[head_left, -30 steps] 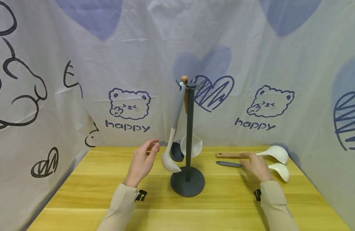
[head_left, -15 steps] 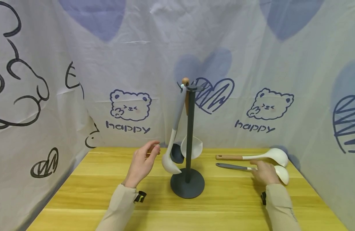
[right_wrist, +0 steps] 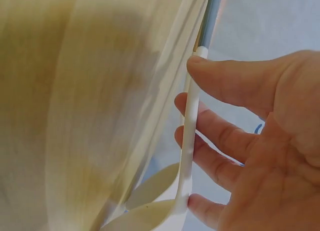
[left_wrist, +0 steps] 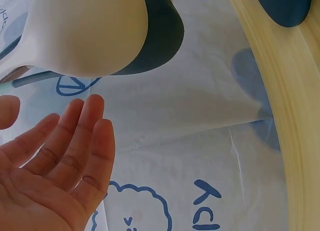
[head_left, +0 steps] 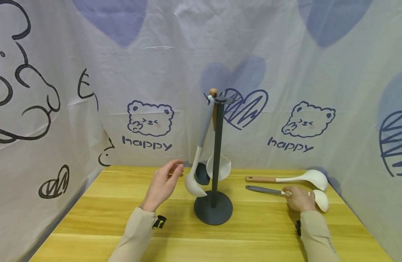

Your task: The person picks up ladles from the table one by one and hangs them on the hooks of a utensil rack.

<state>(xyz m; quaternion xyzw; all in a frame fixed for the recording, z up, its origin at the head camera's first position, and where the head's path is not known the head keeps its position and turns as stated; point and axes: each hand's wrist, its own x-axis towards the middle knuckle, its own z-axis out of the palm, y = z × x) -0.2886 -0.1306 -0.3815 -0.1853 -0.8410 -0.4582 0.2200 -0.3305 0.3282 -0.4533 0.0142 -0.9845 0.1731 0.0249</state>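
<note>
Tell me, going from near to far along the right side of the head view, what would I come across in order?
Right sleeve → gray-handled ladle → wooden-handled ladle → printed cloth backdrop.

White held ladle, grey handle, yellow grained table, blue-hearted pale cloth, dark hanging ladle perhaps navy

Pale printed fabric backdrop behind a wood-grain tabletop.
Two blue-outlined bear faces each sit above the word "happy"; between them, a scribbled heart lies below a solid blue-violet heart. Thick black outlines curve across the left side, above a small scribble-filled heart.
</note>
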